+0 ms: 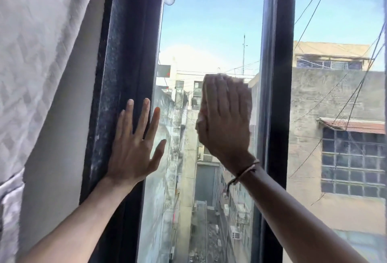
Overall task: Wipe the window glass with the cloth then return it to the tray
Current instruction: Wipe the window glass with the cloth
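Observation:
The narrow window glass [209, 32] stands between two dark frame posts. My right hand [226, 116] lies flat against the pane at mid height, pressing a pale cloth [201, 114] to it; only the cloth's edges show around my fingers and palm. My left hand [136, 143] rests open with fingers spread, half on the dark left frame post [127, 53] and half on the glass. No tray appears in this view.
A white patterned curtain [31, 53] hangs at the left beside a pale wall strip. A second dark post [278, 74] separates this pane from a wider pane [339, 32] on the right. Buildings, wires and an alley lie outside.

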Action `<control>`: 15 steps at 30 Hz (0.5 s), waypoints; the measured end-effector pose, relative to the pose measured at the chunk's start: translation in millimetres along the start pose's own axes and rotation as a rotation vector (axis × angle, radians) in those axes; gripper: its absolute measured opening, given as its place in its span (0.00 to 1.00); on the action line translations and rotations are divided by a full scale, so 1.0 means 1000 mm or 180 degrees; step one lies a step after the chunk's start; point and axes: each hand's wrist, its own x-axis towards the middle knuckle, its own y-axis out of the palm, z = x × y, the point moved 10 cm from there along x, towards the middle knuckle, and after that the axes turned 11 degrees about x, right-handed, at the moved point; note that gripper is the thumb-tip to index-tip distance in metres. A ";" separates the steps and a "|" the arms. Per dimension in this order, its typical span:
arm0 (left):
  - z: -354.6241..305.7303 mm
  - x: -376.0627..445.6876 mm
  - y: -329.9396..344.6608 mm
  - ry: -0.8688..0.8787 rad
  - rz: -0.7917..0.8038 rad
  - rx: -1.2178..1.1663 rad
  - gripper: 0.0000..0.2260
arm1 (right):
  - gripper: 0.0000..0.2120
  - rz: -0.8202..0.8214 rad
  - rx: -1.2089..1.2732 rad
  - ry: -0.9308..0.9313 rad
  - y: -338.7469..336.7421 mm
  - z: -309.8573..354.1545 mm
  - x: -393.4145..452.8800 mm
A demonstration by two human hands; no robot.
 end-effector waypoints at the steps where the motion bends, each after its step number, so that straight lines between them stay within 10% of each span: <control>1: 0.002 0.000 0.001 -0.0005 -0.0019 0.0012 0.33 | 0.32 0.0029 0.0116 -0.0135 0.008 0.019 -0.006; 7: 0.005 -0.007 0.009 -0.0019 -0.0128 0.0066 0.31 | 0.36 0.0895 0.0445 -0.0981 0.008 0.033 -0.138; 15: 0.003 -0.002 0.004 -0.0024 -0.0167 0.0096 0.31 | 0.32 -0.0013 0.0305 0.0037 0.007 0.025 0.003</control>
